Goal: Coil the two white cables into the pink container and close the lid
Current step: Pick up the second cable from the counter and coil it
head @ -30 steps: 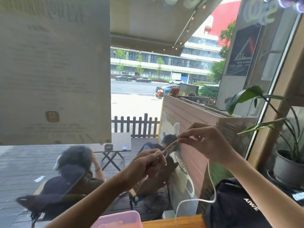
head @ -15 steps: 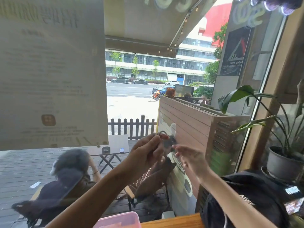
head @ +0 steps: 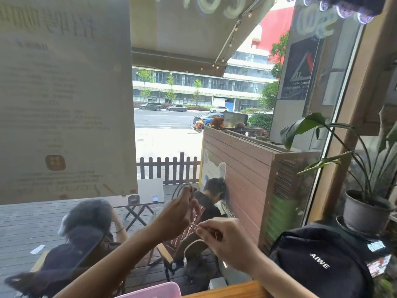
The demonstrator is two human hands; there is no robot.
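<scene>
My left hand is raised in front of the window and grips a small coil of the white cable, whose loops stick up above the fingers. My right hand is lower and to the right and pinches a stretch of the same cable between thumb and fingers. A loose loop of cable hangs below the right hand. Only a corner of the pink container shows at the bottom edge. A second cable is not visible.
A wooden counter edge runs along the bottom right. A black bag lies on the right beside a potted plant. The window glass is close in front, with people seated outside.
My right hand has dropped from level with the left to lower right, drawing cable with it. The left hand stayed raised with the coil. The camera tilted slightly.
</scene>
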